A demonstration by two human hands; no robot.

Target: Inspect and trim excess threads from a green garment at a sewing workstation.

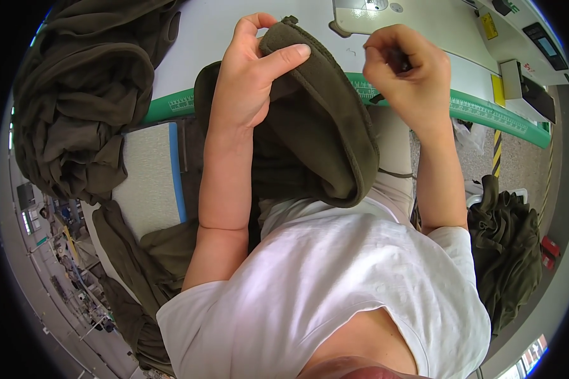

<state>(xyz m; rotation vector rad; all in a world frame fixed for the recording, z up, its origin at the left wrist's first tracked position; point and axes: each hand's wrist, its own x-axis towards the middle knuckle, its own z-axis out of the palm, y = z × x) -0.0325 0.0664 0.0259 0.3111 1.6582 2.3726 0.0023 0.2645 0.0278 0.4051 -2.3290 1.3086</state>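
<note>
My left hand point(246, 82) is closed on a dark olive fleece garment point(329, 120), its thumb pressing the folded, seamed edge near the top corner. From there the cloth hangs down over my lap, its long stitched edge curving to the right. My right hand point(417, 82) is raised apart from the cloth, to its right. Its fingers are curled, with thumb and forefinger pinched together. Something small and dark shows inside that palm, and a dark tip sticks out by the wrist; I cannot make out what it is.
A white sewing table point(189, 63) has a green measuring-tape edge point(499, 120). Part of a sewing machine point(417, 19) stands at the far right. Olive fabric is heaped at the far left point(82, 95) and lower right point(506, 246). A pale board with a blue edge point(146, 177) lies left of me.
</note>
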